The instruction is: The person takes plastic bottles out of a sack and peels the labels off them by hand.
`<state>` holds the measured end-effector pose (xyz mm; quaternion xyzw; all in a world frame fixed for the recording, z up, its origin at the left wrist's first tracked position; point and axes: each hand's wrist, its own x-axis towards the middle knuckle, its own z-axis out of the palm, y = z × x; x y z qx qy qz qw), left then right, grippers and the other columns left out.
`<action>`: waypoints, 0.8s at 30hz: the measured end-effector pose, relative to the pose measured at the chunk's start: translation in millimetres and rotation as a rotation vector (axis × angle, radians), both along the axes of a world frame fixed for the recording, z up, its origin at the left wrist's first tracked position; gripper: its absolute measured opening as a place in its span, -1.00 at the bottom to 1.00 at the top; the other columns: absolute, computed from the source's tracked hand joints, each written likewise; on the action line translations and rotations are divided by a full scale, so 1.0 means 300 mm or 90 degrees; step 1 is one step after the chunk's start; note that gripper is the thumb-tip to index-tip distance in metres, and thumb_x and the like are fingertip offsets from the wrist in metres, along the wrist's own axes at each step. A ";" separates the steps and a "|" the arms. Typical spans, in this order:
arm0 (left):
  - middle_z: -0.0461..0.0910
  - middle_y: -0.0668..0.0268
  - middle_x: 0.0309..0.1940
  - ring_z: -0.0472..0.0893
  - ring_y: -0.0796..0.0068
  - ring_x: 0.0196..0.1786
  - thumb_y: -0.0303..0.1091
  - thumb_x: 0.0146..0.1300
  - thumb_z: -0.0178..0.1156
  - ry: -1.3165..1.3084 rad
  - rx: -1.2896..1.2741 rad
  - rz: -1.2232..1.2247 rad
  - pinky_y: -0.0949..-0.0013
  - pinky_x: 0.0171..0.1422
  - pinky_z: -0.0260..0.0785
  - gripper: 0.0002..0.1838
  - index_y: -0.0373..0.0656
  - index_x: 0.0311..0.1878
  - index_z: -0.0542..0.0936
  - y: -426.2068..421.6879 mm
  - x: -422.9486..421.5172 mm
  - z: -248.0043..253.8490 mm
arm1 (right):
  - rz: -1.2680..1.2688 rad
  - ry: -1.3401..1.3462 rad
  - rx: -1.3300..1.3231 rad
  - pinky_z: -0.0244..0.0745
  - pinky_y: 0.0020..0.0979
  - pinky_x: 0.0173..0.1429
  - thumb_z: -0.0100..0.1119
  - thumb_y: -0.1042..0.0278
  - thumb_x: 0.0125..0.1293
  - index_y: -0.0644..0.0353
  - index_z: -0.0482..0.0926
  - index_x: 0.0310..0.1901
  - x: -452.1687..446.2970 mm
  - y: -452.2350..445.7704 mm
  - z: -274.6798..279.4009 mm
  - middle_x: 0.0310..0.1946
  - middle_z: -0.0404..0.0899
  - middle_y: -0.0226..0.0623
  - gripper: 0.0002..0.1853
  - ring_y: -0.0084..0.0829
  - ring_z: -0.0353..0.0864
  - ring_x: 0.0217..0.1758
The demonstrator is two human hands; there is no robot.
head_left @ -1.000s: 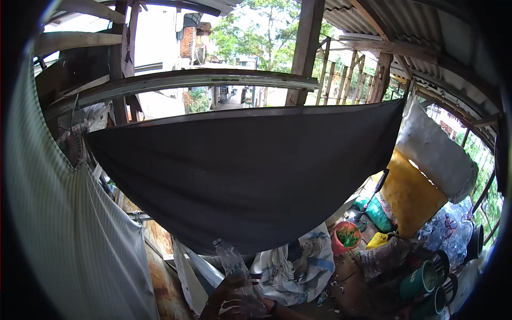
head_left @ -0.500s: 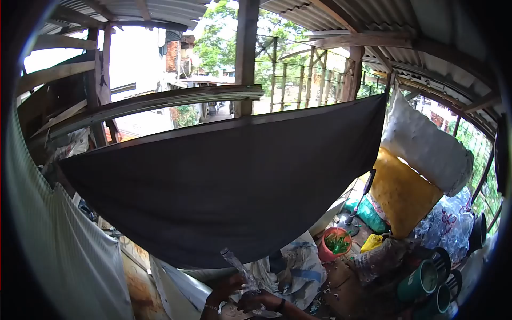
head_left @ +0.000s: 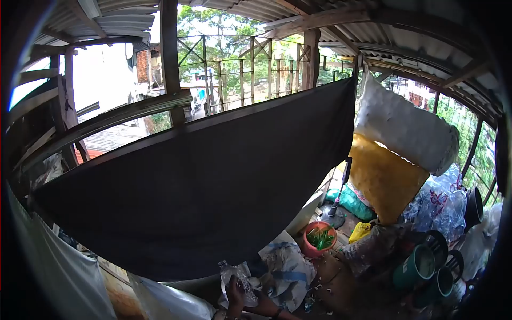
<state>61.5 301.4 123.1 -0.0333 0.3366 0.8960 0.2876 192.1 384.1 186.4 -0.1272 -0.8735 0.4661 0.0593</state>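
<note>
A clear plastic bottle (head_left: 244, 282) is at the bottom of the head view, tilted with its neck up and to the left. My left hand (head_left: 234, 300) is closed around its side, the fingers lying over the plastic. Lower down, my right hand (head_left: 264, 305) grips the bottle near its base; dimness hides part of those fingers. Just behind the hands lies a crumpled white sack (head_left: 290, 266) with a blue stripe.
A dark cloth (head_left: 186, 202) hangs across the front. To the right stand a pink bucket (head_left: 306, 246) of green bottles, a yellow sack (head_left: 386, 178), a white sack (head_left: 408, 125), a bag of clear bottles (head_left: 440, 205) and green buckets (head_left: 406, 277).
The view has turned to the right. My left hand, earlier beside the bottle with fingers apart, now grasps it. The bottle sits lower in view.
</note>
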 end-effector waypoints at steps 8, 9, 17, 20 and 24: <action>0.52 0.21 -0.02 0.55 0.34 -0.02 -0.29 0.35 0.10 0.363 -0.311 0.078 0.30 0.08 0.42 -0.57 -0.22 0.23 0.39 0.080 -0.001 -0.009 | 0.032 -0.086 -0.119 0.26 -0.13 0.35 0.39 -0.19 -0.03 0.33 0.18 0.37 0.021 0.069 0.134 0.23 0.36 0.20 0.05 0.08 0.34 0.30; 0.52 0.20 0.00 0.55 0.32 0.01 -0.25 0.36 0.09 0.173 -0.177 0.021 0.29 0.11 0.41 -0.57 -0.21 0.23 0.40 0.087 0.027 0.086 | 0.030 -0.087 -0.121 0.26 -0.13 0.35 0.39 -0.19 -0.03 0.33 0.18 0.37 0.018 0.077 0.087 0.23 0.36 0.20 0.05 0.08 0.34 0.30; 0.55 0.20 -0.06 0.56 0.27 -0.02 -0.24 0.34 0.09 0.149 -0.164 -0.009 0.25 0.08 0.40 -0.65 -0.18 0.13 0.44 0.041 -0.019 0.264 | 0.122 -0.159 -0.064 0.19 -0.16 0.40 0.44 -0.11 -0.05 0.34 0.02 0.43 -0.049 0.165 -0.191 0.33 0.24 0.12 0.13 -0.06 0.26 0.37; 0.56 0.20 -0.09 0.57 0.26 -0.05 -0.25 0.33 0.10 0.200 -0.237 0.013 0.24 0.05 0.39 -0.68 -0.18 0.09 0.46 -0.032 -0.049 0.275 | 0.172 -0.150 -0.057 0.15 -0.18 0.44 0.47 -0.15 -0.11 0.32 0.06 0.42 -0.070 0.091 -0.114 0.34 0.23 0.11 0.16 -0.06 0.23 0.40; 0.57 0.20 -0.13 0.57 0.24 -0.08 -0.27 0.32 0.10 0.254 -0.308 0.035 0.22 0.02 0.39 -0.72 -0.17 0.04 0.48 -0.122 -0.074 0.273 | 0.272 -0.092 -0.051 0.19 -0.15 0.43 0.49 -0.19 -0.11 0.32 0.07 0.42 -0.098 0.011 0.032 0.34 0.25 0.06 0.18 -0.05 0.27 0.38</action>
